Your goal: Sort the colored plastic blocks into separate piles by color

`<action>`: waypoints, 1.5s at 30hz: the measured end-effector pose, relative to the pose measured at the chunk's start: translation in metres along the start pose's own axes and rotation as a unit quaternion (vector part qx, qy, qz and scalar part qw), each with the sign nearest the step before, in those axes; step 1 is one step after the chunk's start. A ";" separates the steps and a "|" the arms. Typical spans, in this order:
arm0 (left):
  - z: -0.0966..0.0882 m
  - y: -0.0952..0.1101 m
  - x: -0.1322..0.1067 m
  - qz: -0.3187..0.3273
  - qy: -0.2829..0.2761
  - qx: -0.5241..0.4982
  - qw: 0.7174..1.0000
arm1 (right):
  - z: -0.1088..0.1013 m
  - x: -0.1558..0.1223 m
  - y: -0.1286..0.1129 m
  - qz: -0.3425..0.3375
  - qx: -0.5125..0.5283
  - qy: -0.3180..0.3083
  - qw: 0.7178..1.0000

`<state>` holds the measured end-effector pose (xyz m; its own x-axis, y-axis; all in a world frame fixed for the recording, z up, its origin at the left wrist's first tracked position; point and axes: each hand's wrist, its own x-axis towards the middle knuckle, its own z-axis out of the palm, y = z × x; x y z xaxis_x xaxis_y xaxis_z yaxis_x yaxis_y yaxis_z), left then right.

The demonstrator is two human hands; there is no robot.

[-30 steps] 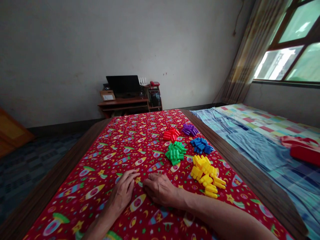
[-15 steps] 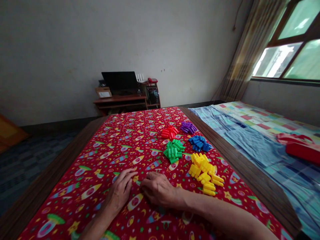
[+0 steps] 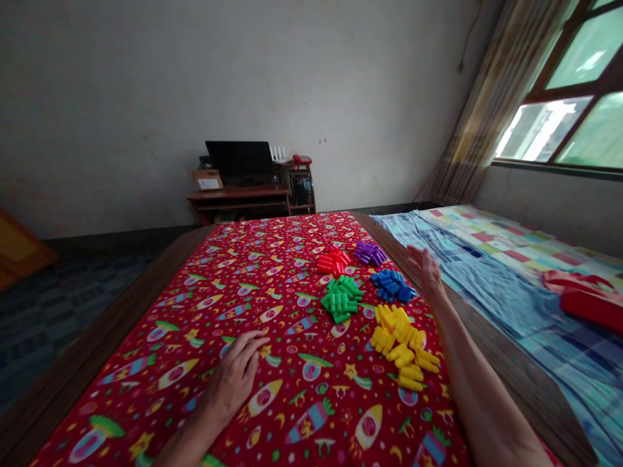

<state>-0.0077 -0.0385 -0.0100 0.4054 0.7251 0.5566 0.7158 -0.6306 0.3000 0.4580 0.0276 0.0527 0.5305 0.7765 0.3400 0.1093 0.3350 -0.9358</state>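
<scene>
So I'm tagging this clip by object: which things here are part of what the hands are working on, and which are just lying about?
In hand:
right hand, open, raised beside the blue pieces
left hand, flat on the red cloth
purple pieces, red pieces, green pieces, yellow pieces

Lying about:
desk with laptop
curtain
checked bedding

Five block piles are lying on the counter [image 3: 146, 305], right half. Two far piles [image 3: 333, 261] [image 3: 368, 252] are sitting side by side; two middle piles [image 3: 341, 298] [image 3: 392, 285] in front; the nearest pile [image 3: 402, 340] closest. Right hand [image 3: 424, 271] is hovering just right of the middle piles; left hand [image 3: 237, 375] is resting left of the nearest pile. A bed [image 3: 511, 272] is lying right of the counter.
</scene>
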 end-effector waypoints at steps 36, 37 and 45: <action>0.005 -0.003 -0.008 -0.012 0.003 0.014 1.000 | 0.063 0.088 0.068 -0.003 -0.148 -0.064 0.987; 0.006 -0.003 -0.009 -0.014 0.008 0.014 1.000 | 0.064 0.092 0.074 0.006 -0.156 -0.075 0.985; 0.010 -0.006 -0.014 -0.034 -0.007 0.018 0.999 | 0.120 0.056 0.071 0.004 -0.123 -0.304 0.945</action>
<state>-0.0122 -0.0426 -0.0274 0.3625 0.7696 0.5256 0.7618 -0.5696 0.3086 0.3946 0.1591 0.0166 -0.0397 0.9666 0.2530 0.3386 0.2513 -0.9068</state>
